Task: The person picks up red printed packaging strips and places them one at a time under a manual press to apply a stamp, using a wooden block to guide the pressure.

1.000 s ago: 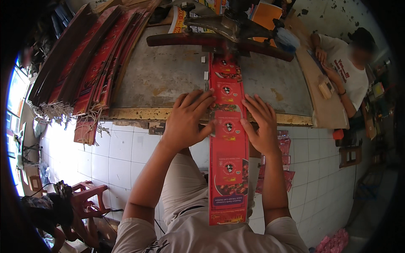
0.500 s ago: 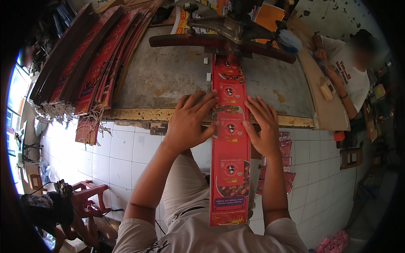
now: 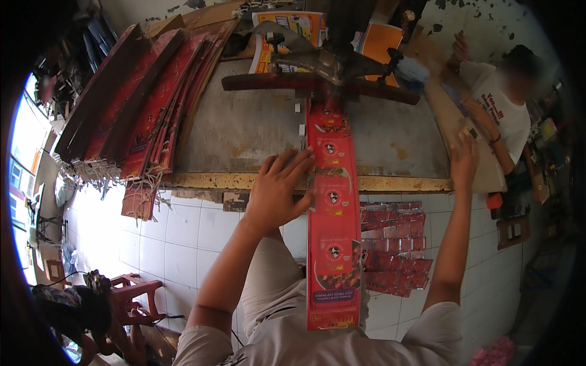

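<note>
A long red printed strip [image 3: 332, 222] runs from under the dark metal press [image 3: 323, 82], across the grey metal table [image 3: 244, 137], and over its front edge to my lap. My left hand [image 3: 279, 189] rests against the strip's left edge, palm down and fingers spread. My right hand [image 3: 464, 165] is away from the strip, at the table's right side. Its fingers bend over a small wooden block [image 3: 470, 132], which they mostly hide.
Several red printed bundles [image 3: 131, 116] with strings at their near ends lie at the left. Red shiny packets [image 3: 397, 247] lie on the white tiled floor [image 3: 189, 244]. A co-worker [image 3: 513, 116] sits at the right. A red stool [image 3: 131, 299] stands at lower left.
My right hand has left the strip's right edge and moved right to the wooden block. My left hand stays at the strip. The view has shifted slightly, and the co-worker's arm has lifted.
</note>
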The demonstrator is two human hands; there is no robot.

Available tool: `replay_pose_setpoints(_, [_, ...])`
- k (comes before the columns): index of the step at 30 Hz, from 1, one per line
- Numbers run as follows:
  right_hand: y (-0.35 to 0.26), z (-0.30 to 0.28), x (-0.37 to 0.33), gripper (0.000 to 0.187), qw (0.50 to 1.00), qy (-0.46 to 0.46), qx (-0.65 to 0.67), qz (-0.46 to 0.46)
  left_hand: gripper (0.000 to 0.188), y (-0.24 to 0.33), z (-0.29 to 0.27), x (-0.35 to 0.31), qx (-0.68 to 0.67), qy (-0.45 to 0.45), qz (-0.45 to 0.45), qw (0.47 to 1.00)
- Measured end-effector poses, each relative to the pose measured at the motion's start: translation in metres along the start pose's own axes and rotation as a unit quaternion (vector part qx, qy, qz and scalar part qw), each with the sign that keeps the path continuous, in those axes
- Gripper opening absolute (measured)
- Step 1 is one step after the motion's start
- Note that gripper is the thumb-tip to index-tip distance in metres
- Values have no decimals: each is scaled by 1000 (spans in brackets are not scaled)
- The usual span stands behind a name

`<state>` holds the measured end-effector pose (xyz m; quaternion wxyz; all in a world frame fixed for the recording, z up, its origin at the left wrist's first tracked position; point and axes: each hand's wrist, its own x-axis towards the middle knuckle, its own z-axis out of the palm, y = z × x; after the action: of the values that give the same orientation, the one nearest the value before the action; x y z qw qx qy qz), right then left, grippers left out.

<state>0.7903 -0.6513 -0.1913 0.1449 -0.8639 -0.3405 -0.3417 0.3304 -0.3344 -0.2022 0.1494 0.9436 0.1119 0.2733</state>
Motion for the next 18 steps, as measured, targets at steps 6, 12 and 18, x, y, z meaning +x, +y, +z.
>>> replay_pose_setpoints(6, [65, 11, 16, 46, 995, -98, -10, -12, 63, 1, 0, -2, 2, 14, -4, 1000])
replay_pose_setpoints(12, [90, 21, 22, 43, 995, -79, 67, 8, 64, 0, 0, -2, 11, 9, 1, 1000])
replay_pose_setpoints(18, [-7, -21, -12, 42, 956, -121, 266, 10, 58, 1, -4, -6, 13, 10, -12, 1000])
